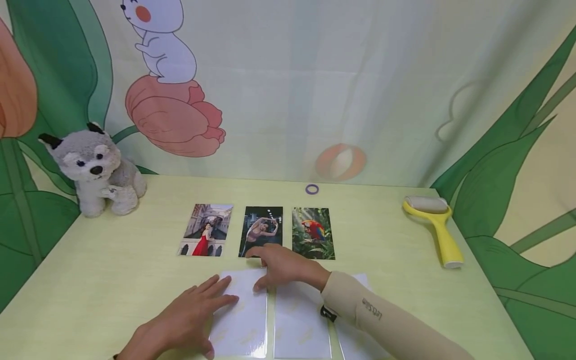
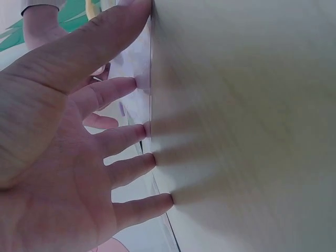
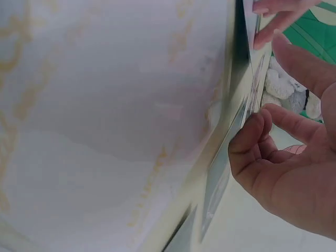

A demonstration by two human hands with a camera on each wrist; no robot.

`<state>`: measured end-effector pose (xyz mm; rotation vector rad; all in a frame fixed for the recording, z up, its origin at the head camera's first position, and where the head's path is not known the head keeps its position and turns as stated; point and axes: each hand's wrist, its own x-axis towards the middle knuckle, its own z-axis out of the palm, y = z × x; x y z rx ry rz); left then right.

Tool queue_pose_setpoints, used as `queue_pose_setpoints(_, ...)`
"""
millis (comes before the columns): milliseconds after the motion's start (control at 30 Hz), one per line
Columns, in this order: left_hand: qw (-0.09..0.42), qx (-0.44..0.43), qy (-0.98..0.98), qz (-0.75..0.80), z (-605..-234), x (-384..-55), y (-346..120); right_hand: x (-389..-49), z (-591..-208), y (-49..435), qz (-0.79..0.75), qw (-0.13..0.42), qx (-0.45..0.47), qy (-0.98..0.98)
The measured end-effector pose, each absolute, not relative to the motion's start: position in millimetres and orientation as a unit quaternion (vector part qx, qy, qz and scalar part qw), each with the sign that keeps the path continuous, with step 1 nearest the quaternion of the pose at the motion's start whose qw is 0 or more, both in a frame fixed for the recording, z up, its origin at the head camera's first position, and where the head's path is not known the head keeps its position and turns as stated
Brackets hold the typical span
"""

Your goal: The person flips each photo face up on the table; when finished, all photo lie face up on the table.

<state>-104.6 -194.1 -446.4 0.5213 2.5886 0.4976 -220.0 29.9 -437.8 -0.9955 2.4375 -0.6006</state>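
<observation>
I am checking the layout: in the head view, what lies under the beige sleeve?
The rightmost white sheet shows on both sides of the beige sleeve; the sheet's covered middle cannot be seen there.

Here's the plush dog (image 1: 96, 170), sitting far left on the tabletop (image 1: 90, 280), purple ring (image 1: 307, 189) near the back edge, yellow-handled roller (image 1: 441, 230) out right, flower-printed backdrop (image 1: 270, 75) behind

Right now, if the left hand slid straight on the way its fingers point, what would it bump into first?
Most likely the right hand, just across the leftmost white sheet from the left hand; their heights are hard to judge, so it might slip underneath.
</observation>
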Motion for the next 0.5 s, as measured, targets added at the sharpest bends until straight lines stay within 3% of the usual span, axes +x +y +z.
queue_pose_setpoints(167,0.228,0.181,0.941,0.171,-446.1,-104.7,-192.7,-222.9,-439.3,32.3,-0.287,0.249,-0.324,0.866)
queue_pose_setpoints(500,0.223,0.181,0.942,0.174,-446.9,-105.2,-192.5,-226.6,-446.0,32.0,-0.396,0.247,-0.254,0.847)
